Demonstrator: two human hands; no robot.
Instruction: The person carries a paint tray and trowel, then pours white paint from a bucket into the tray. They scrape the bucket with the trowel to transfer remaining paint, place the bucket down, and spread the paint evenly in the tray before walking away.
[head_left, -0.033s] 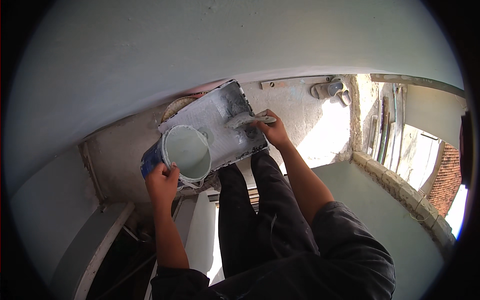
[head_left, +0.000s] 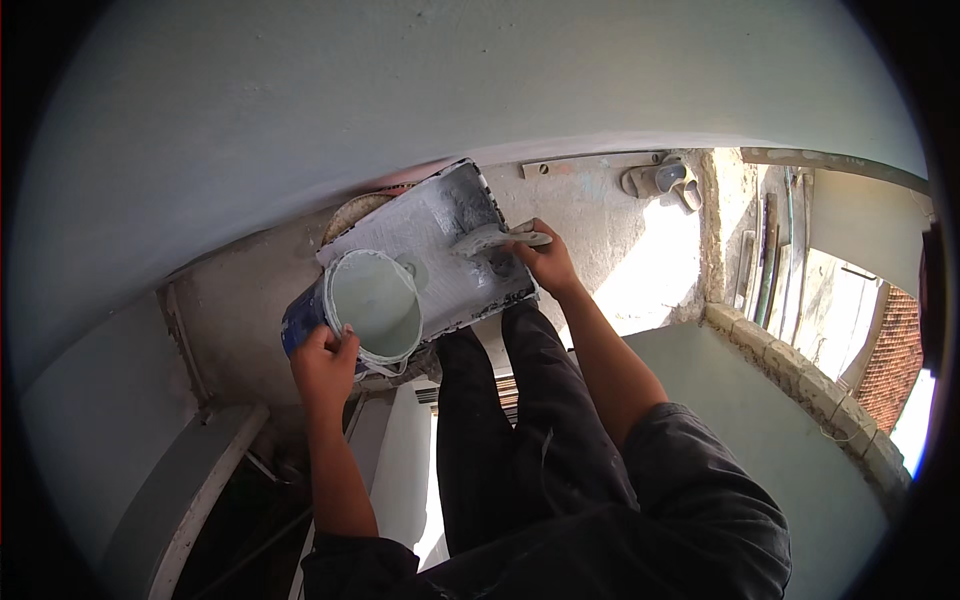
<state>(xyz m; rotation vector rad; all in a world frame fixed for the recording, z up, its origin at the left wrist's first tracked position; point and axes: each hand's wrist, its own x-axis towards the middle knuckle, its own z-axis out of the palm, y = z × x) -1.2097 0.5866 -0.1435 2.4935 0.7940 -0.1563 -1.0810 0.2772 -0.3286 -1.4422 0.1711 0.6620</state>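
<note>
My left hand point(head_left: 325, 368) is closed on the near rim of a blue bucket point(head_left: 304, 318), which tilts toward a paint tray point(head_left: 395, 228). Pale grey-green paint point(head_left: 372, 300) fills the bucket's mouth, and its outer rim is smeared with the same colour. The rectangular tray has dark-stained edges and wet paint over its bed. My right hand point(head_left: 548, 262) grips a paint-coated brush point(head_left: 482, 240) at the tray's right side. The brush head hangs over the tray; whether it touches the bed I cannot tell.
A round tan object point(head_left: 352, 214) lies partly under the tray's far edge. Against the wall point(head_left: 480, 80) is a long, straight bar point(head_left: 590, 164), with a grey rounded item point(head_left: 664, 182) beside it. A low block ledge point(head_left: 790, 360) runs along the right; pipes point(head_left: 775, 250) stand beyond.
</note>
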